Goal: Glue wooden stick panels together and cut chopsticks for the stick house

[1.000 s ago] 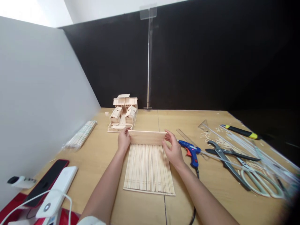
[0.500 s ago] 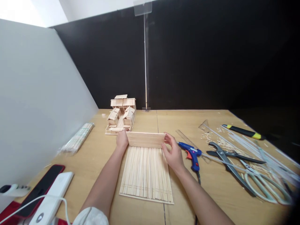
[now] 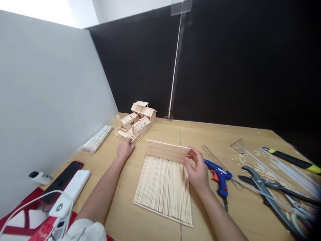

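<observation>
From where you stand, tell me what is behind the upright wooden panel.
Beyond the wooden panel, tabletop shows, then the black partition; the model house stands farther back to the left. Whatever lies directly behind the panel's lower part is covered and cannot be seen.

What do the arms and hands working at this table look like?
They are a person's own. The left hand and right hand are bare, with no gloves or watch visible. A loose, wrinkled, whitish sleeve shows on the left arm; no sleeve shows on the visible right forearm.
</observation>
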{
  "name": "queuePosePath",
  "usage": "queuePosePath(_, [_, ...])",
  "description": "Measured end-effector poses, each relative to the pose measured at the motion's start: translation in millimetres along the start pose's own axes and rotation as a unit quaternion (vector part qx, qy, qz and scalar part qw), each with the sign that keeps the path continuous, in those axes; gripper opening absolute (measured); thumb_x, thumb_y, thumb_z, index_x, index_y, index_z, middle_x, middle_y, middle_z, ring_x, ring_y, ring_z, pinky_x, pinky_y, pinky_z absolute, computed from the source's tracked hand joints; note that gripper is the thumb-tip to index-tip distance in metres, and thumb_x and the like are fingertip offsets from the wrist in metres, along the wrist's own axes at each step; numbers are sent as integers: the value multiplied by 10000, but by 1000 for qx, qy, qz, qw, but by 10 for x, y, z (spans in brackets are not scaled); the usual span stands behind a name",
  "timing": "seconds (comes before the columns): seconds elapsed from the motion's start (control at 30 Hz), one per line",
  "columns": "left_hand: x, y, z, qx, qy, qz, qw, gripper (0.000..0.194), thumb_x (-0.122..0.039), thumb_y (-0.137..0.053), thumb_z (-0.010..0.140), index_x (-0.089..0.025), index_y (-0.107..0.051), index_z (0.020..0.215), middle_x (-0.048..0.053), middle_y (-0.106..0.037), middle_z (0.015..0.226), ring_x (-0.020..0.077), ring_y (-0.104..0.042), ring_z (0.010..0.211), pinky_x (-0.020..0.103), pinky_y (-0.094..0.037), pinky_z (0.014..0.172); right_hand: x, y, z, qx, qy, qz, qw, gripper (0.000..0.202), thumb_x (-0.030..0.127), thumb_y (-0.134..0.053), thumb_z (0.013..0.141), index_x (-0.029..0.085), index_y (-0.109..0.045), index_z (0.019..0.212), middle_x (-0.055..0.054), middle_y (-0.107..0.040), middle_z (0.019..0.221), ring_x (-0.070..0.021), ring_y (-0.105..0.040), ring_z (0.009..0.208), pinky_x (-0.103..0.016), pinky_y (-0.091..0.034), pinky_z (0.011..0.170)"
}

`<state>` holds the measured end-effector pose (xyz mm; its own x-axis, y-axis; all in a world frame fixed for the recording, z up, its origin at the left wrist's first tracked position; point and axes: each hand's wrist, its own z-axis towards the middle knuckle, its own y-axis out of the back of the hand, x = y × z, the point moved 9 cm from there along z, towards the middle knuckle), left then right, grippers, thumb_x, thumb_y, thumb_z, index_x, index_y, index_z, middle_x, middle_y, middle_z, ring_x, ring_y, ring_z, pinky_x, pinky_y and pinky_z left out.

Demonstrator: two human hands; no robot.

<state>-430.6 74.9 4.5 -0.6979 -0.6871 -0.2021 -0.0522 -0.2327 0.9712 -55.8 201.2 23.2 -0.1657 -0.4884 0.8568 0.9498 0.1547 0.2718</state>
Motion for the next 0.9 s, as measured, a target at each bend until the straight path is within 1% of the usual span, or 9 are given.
queuePosePath(0.07, [173, 27, -14, -17, 22, -25, 999, 310, -392, -464, 893, -276, -646, 1115, 52, -734, 987, 243, -676, 917, 284, -433, 677, 2, 0, 0, 0, 3, -3, 1000, 427, 314, -586, 871, 189, -519, 1274, -145, -653, 1190, -260, -647, 1046, -470, -513, 950])
queuePosePath(0.13, [284, 38, -29, -31, 37, -55, 997, 322, -385, -481, 894, -286, -635, 1159, 38, -733, 975, 228, -673, 919, 273, -432, 676, 4, 6, 0, -4, 5, -10, 1000, 422, 312, -587, 868, 192, -523, 1268, -141, -653, 1181, -260, -650, 1026, -471, -515, 940])
queuePosePath(0.23, [344, 44, -45, -48, 40, -93, 994, 337, -389, -503, 903, -303, -607, 1212, 15, -730, 937, 203, -672, 880, 257, -425, 662, 25, 17, 0, -10, 11, -14, 1000, 420, 303, -585, 865, 190, -528, 1265, -141, -652, 1164, -258, -651, 997, -470, -520, 925])
queuePosePath(0.37, [388, 15, -45, -42, 52, -104, 992, 339, -416, -528, 905, -294, -624, 1207, 23, -732, 960, 194, -672, 885, 252, -433, 679, 60, 15, -1, -9, 14, -17, 1000, 414, 295, -580, 860, 189, -530, 1257, -144, -656, 1157, -258, -651, 985, -470, -523, 913])
queuePosePath(0.5, [395, 6, -30, -41, 44, -102, 993, 351, -428, -514, 911, -281, -643, 1202, 40, -736, 1000, 213, -671, 930, 268, -445, 707, 90, 21, -1, -12, 17, -20, 1000, 414, 301, -574, 859, 190, -527, 1255, -140, -657, 1155, -254, -654, 975, -462, -525, 903])
queuePosePath(0.67, [367, -12, -6, -20, 36, -87, 995, 355, -450, -524, 903, -282, -638, 1194, 46, -734, 1030, 226, -664, 969, 270, -443, 711, 90, 23, -4, -15, 11, -13, 1000, 408, 313, -570, 855, 185, -532, 1241, -142, -659, 1155, -255, -660, 977, -457, -531, 894])
queuePosePath(0.77, [313, 13, 1, -16, 26, -56, 998, 311, -440, -487, 920, -272, -646, 1128, 60, -728, 1042, 239, -661, 981, 274, -436, 705, 84, 20, -5, -14, 8, -12, 1000, 413, 302, -569, 851, 184, -529, 1244, -143, -658, 1168, -255, -657, 990, -455, -532, 899])
queuePosePath(0.9, [176, 16, -19, 4, 10, -34, 999, 275, -417, -466, 925, -233, -651, 1012, 93, -726, 968, 255, -670, 918, 287, -433, 692, 85, 26, 1, -16, 10, -15, 1000, 406, 310, -571, 847, 188, -535, 1232, -141, -665, 1149, -263, -658, 995, -463, -532, 900])
